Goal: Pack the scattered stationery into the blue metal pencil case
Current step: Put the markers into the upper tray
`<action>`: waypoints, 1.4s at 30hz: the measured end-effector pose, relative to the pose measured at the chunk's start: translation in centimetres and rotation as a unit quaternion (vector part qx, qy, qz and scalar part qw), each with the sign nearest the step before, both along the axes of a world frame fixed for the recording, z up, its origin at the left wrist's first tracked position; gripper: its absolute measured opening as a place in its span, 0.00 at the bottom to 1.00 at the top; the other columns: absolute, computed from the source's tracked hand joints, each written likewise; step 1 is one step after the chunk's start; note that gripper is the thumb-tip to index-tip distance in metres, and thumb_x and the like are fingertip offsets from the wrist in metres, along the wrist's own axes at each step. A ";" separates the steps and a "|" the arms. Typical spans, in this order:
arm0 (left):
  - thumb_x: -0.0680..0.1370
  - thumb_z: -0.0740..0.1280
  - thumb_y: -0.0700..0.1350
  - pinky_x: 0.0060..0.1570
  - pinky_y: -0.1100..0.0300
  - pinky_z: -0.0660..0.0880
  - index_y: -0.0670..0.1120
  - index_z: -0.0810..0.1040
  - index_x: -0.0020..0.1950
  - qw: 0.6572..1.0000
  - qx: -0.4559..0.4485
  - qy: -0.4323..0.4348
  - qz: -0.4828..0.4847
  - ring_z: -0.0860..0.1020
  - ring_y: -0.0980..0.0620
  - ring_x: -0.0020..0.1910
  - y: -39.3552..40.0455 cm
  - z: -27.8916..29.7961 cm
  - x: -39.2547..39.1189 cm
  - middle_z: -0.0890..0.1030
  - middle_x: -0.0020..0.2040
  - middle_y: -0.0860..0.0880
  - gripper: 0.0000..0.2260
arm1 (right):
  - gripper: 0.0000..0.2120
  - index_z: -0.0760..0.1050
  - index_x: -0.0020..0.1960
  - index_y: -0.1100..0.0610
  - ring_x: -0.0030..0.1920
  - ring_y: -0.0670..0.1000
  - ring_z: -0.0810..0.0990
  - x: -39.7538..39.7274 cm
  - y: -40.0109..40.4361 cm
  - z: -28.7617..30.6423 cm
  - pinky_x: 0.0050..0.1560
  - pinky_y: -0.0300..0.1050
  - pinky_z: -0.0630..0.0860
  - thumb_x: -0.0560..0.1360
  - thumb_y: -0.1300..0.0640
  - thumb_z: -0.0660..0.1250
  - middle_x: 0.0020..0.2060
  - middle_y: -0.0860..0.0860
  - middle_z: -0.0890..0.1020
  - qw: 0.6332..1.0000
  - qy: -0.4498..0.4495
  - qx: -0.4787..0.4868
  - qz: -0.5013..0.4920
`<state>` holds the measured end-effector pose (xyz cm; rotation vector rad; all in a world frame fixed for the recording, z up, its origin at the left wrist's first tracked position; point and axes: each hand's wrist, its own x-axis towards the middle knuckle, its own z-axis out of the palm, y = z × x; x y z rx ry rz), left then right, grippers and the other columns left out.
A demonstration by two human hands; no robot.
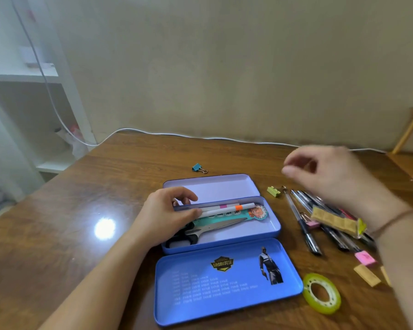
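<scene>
Lying open on the glossy wooden bench [81,210], blue metal pencil case [275,228] with rounded corners, pale lilac inside, both flat lids folded out. Inside the tray: two slim white pens [227,209], a teal card bookmark [258,212], steel scissors [215,228] with black handles. Left hand [167,214] resting on the tray's left end, fingers curled at the pens' ends; whether gripping or only touching, cannot tell. Right hand [329,177] blurred, raised above a heap of clear-barrelled pens [320,217], fingers loosely curled, holding nothing. Nearby: translucent yellow-green tape ring [321,292], blue binder clip [199,167], pink eraser [365,257].
</scene>
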<state>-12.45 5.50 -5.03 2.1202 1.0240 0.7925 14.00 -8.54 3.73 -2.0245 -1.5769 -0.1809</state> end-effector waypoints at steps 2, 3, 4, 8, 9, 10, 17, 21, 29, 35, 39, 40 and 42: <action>0.68 0.78 0.50 0.42 0.59 0.74 0.55 0.83 0.46 1.000 0.005 0.015 -0.002 0.76 0.53 0.41 -0.1 0.2 -0.1 0.80 0.41 0.55 0.09 | 0.02 0.80 0.42 0.47 0.38 0.41 0.77 2.5 -1.8 2.1 0.40 0.40 0.70 0.71 0.51 0.72 0.35 0.42 0.81 0.999 0.021 0.036 -0.035; 0.68 0.78 0.49 0.43 0.58 0.74 0.55 0.83 0.46 1.000 0.008 0.021 -0.001 0.76 0.52 0.42 -0.1 0.2 -0.1 0.80 0.42 0.55 0.09 | 0.02 0.79 0.41 0.46 0.38 0.42 0.77 3.8 -2.6 2.8 0.41 0.41 0.71 0.71 0.51 0.72 0.36 0.42 0.81 0.997 0.027 0.040 -0.054; 0.67 0.78 0.48 0.43 0.58 0.74 0.55 0.83 0.45 1.000 0.011 0.024 0.001 0.76 0.51 0.42 -0.1 0.2 0.0 0.80 0.42 0.55 0.09 | 0.03 0.79 0.40 0.45 0.37 0.44 0.78 4.9 -3.3 3.1 0.42 0.43 0.72 0.71 0.51 0.73 0.36 0.43 0.81 0.996 0.036 0.035 -0.072; 0.68 0.78 0.46 0.42 0.59 0.73 0.54 0.83 0.44 1.000 0.019 0.022 0.005 0.76 0.50 0.41 -0.2 0.1 0.2 0.80 0.41 0.54 0.08 | 0.08 0.78 0.37 0.43 0.39 0.46 0.78 7.1 -4.6 3.1 0.42 0.44 0.70 0.70 0.52 0.75 0.37 0.44 0.81 0.991 0.036 -0.075 -0.105; 0.68 0.78 0.45 0.42 0.59 0.73 0.54 0.83 0.44 1.000 0.021 0.021 0.006 0.76 0.50 0.41 -0.2 0.1 0.3 0.80 0.40 0.54 0.08 | 0.08 0.78 0.37 0.43 0.39 0.45 0.78 7.1 -4.6 3.0 0.42 0.44 0.69 0.70 0.53 0.75 0.37 0.44 0.81 0.989 0.035 -0.105 -0.099; 0.68 0.78 0.45 0.41 0.59 0.73 0.54 0.83 0.44 0.999 0.023 0.022 0.006 0.76 0.51 0.40 -0.2 0.1 0.3 0.80 0.40 0.54 0.08 | 0.08 0.79 0.36 0.43 0.40 0.44 0.78 6.9 -4.5 2.8 0.42 0.44 0.70 0.69 0.54 0.75 0.37 0.44 0.81 0.987 0.035 -0.130 -0.089; 0.69 0.77 0.46 0.36 0.67 0.70 0.54 0.82 0.43 1.000 0.023 0.005 0.000 0.74 0.53 0.39 0.0 -0.2 0.1 0.79 0.41 0.57 0.07 | 0.05 0.80 0.39 0.44 0.45 0.43 0.78 5.9 -2.7 0.5 0.47 0.46 0.74 0.71 0.53 0.74 0.41 0.42 0.81 0.971 0.051 -0.226 -0.054; 0.71 0.76 0.45 0.37 0.65 0.71 0.54 0.82 0.43 1.000 0.023 -0.010 0.002 0.74 0.54 0.37 0.1 -0.3 0.1 0.80 0.41 0.58 0.05 | 0.06 0.79 0.44 0.44 0.46 0.44 0.78 7.0 -3.2 0.2 0.49 0.47 0.76 0.71 0.54 0.74 0.44 0.43 0.80 0.950 0.062 -0.294 -0.082; 0.73 0.74 0.44 0.33 0.70 0.69 0.54 0.82 0.43 0.998 0.026 -0.052 0.010 0.73 0.56 0.32 -0.1 -0.2 0.3 0.80 0.38 0.55 0.05 | 0.07 0.80 0.39 0.53 0.41 0.51 0.79 10.4 -4.7 -1.5 0.36 0.43 0.73 0.71 0.63 0.73 0.43 0.53 0.82 0.923 0.091 -0.302 -0.222; 0.73 0.74 0.43 0.34 0.72 0.68 0.52 0.82 0.43 0.998 0.035 -0.051 -0.001 0.74 0.54 0.37 -0.5 0.0 0.3 0.81 0.38 0.55 0.04 | 0.07 0.78 0.42 0.61 0.39 0.55 0.78 12.0 -6.6 -1.8 0.35 0.45 0.76 0.69 0.61 0.75 0.39 0.58 0.81 0.887 0.166 -0.318 -0.291; 0.73 0.74 0.43 0.35 0.72 0.68 0.52 0.82 0.43 0.998 0.038 -0.046 -0.004 0.74 0.55 0.37 -0.4 -0.1 0.3 0.80 0.38 0.55 0.04 | 0.10 0.78 0.46 0.57 0.49 0.58 0.80 13.2 -7.6 -3.0 0.45 0.50 0.80 0.68 0.63 0.76 0.44 0.59 0.81 0.863 0.216 -0.348 -0.294; 0.73 0.74 0.43 0.35 0.72 0.69 0.53 0.82 0.43 0.998 0.038 -0.045 -0.004 0.74 0.55 0.37 -0.4 -0.1 0.4 0.80 0.38 0.55 0.04 | 0.10 0.78 0.47 0.57 0.48 0.58 0.80 13.5 -7.7 -3.3 0.44 0.49 0.80 0.68 0.65 0.75 0.45 0.59 0.81 0.864 0.221 -0.343 -0.293; 0.73 0.73 0.43 0.35 0.72 0.68 0.52 0.82 0.43 0.998 0.036 -0.046 -0.002 0.74 0.54 0.37 -0.5 -0.1 0.3 0.80 0.38 0.56 0.04 | 0.10 0.79 0.47 0.57 0.42 0.57 0.81 13.8 -7.9 -3.3 0.37 0.46 0.78 0.69 0.69 0.73 0.42 0.59 0.82 0.869 0.230 -0.328 -0.290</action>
